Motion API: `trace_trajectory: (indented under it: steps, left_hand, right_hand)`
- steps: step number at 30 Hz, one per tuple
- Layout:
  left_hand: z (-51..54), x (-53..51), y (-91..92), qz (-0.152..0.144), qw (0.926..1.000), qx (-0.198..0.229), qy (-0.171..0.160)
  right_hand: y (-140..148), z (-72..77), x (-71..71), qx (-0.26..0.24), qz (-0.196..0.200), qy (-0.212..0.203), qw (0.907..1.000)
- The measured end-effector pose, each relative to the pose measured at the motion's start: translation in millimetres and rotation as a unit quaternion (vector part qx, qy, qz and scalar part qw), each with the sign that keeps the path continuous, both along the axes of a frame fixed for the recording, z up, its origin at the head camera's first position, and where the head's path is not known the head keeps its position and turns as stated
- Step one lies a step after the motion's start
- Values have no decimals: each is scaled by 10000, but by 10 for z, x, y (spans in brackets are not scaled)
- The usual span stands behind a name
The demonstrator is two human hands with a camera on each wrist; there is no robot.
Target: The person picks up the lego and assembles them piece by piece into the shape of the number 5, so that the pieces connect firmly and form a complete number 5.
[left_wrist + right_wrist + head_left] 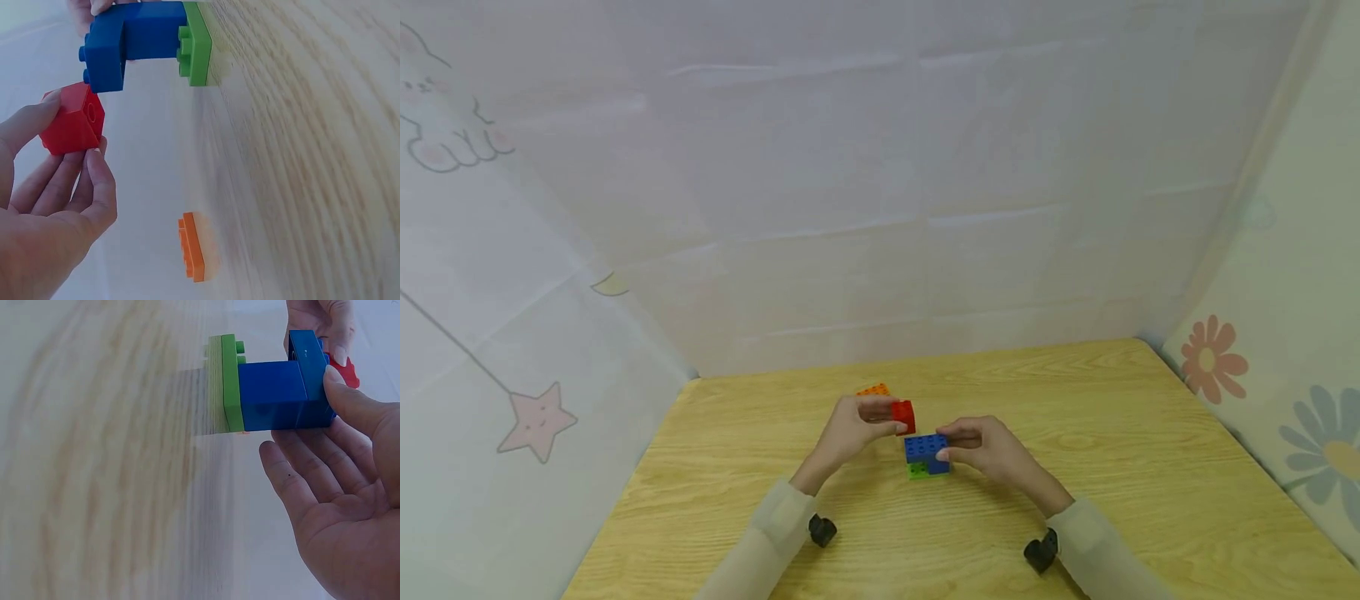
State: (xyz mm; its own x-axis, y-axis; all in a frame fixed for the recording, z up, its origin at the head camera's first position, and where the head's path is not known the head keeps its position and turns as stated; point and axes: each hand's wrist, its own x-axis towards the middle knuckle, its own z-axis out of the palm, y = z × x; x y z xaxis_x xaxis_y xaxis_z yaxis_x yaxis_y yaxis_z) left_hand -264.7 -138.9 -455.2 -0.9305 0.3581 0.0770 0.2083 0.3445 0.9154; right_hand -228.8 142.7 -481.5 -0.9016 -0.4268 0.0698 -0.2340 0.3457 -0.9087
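Note:
My left hand (852,429) pinches a small red brick (72,119) between the thumb and fingertips. Just to its right stands a stack: a green studded plate (231,387) lies on the table, a blue block (272,390) sits on it, and a longer blue brick (920,447) tops it, overhanging toward the left. Around the right end of that upper brick, my right hand (991,450) has its thumb on one side and fingers on the other. In the left wrist view the red brick is close to the overhanging end; whether they touch I cannot tell.
An orange studded plate (192,247) lies on the table behind my left hand, partly hidden by it in the head view. The wooden table (760,500) ends at a pale cloth wall (820,250). Dark wrist cameras (822,530) sit on both forearms.

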Motion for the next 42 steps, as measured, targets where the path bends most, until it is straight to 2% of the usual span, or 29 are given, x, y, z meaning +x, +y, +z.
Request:
trace_trajectory:
  steps: [6,12,20,27,42]
  left_hand:
    - [51,84,15,51,9996,207,-206]
    - [65,145,27,-181,9988,382,-246]
    - [46,218,46,-456,9989,58,34]
    - [-1,229,72,-454,9988,-123,168]
    - [7,253,131,-525,9978,-240,327]
  right_hand:
    - [0,-1,1,-22,-16,-38,10000]
    - [-7,-3,-5,-8,-62,-43,10000]
    - [-16,-27,-11,-65,-84,-95,9999]
    - [10,-66,-39,-110,-47,-76,9999]
    - [9,-83,-56,-42,-18,-87,10000]
